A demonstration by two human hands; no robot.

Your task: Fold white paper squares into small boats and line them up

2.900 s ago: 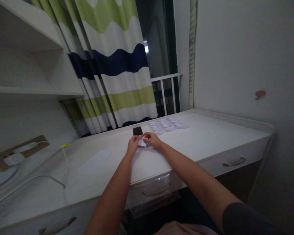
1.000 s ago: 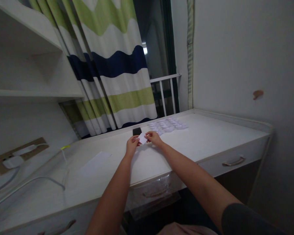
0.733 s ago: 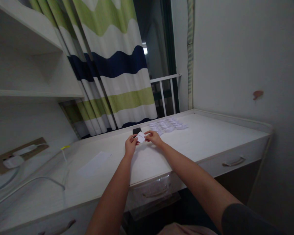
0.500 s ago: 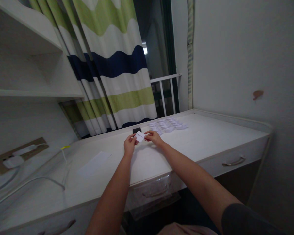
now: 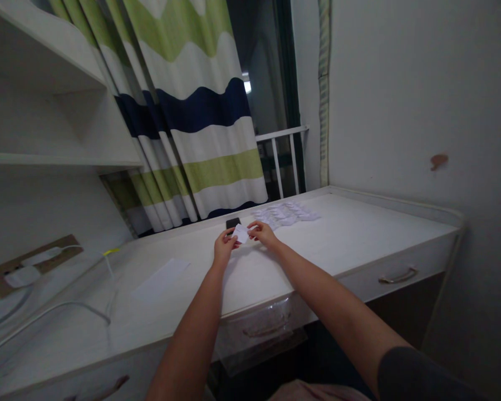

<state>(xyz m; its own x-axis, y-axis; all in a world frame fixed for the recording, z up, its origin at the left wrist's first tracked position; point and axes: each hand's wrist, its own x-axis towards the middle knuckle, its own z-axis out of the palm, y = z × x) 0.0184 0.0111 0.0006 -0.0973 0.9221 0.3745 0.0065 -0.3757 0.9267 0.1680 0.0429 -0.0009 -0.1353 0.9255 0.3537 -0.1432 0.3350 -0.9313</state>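
Observation:
Between my two hands, just above the white desk (image 5: 317, 245), is a small piece of folded white paper (image 5: 241, 234). My left hand (image 5: 225, 245) pinches its left side between thumb and fingers. At its right edge, my right hand (image 5: 262, 234) has its fingers closed on the paper too. Several small white folded paper pieces (image 5: 286, 214) lie in rows behind my right hand. A dark, flat object like a phone (image 5: 232, 223) lies just behind the held paper, partly covered by it. Flat white paper (image 5: 162, 277) rests on the desk to the left.
On the left stand a shelf (image 5: 62, 162) and a power strip (image 5: 42, 256) with plugs and a white cable (image 5: 67, 303) crossing the desk. A striped curtain (image 5: 209, 128) hangs behind the desk. Clear plastic (image 5: 259, 334) hangs at the front drawer. A wall (image 5: 401, 111) borders the right.
My left hand and the folded paper have shifted slightly to the right, and the paper's visible face has turned a little. My right hand stays nearly in place.

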